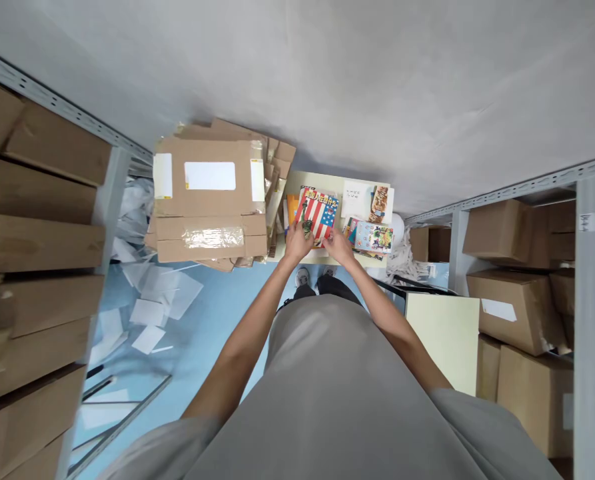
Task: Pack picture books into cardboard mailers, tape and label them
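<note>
A book (321,212) with red and white stripes, white stars on blue and yellow lettering on its cover lies between my two hands above a pale table (297,181). My left hand (298,241) is closed on its lower left edge. At the lower right corner, my right hand (338,245) grips it with bent fingers. Partly hidden under it are an orange book (292,205) and other printed items. To the right lie a white book with a food picture (360,200) and a colourful comic-style book (374,236).
Flattened cardboard boxes (210,200) are piled left of the books, against the wall (297,80). Shelves of cartons (37,240) stand left, with more cartons (517,307) right. Loose white sheets (162,293) litter the blue floor (197,333). Shredded paper (406,260) sits beyond the table's right end.
</note>
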{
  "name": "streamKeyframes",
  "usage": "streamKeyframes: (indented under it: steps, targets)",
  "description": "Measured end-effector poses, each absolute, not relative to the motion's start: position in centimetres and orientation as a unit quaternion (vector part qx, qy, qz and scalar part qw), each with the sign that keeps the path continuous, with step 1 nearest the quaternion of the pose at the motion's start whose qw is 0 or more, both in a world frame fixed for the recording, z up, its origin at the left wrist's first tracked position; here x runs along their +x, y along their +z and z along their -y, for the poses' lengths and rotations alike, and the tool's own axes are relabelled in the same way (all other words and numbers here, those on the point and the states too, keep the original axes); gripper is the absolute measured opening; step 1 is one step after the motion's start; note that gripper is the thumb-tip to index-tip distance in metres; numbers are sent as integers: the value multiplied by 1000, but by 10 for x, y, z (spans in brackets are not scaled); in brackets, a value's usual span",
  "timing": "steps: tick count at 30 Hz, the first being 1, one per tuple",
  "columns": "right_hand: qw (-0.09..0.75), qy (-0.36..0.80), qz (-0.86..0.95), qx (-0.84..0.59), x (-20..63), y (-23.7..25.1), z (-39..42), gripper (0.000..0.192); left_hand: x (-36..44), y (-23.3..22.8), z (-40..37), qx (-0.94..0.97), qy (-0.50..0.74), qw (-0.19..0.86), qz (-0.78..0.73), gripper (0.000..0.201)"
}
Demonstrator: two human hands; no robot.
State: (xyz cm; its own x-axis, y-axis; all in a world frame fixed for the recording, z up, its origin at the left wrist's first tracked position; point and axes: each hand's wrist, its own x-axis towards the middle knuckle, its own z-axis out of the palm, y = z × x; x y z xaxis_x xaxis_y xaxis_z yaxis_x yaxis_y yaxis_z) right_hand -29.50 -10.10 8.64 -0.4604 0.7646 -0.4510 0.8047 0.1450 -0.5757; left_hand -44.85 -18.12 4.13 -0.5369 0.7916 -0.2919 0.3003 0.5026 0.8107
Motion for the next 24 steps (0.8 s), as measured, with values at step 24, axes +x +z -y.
streamKeyframes:
  steps: [24]
  targets:
    - [-133, -313, -519, 784, -107, 113, 49, 24, -358, 78, 155, 385, 409, 524, -640, 43]
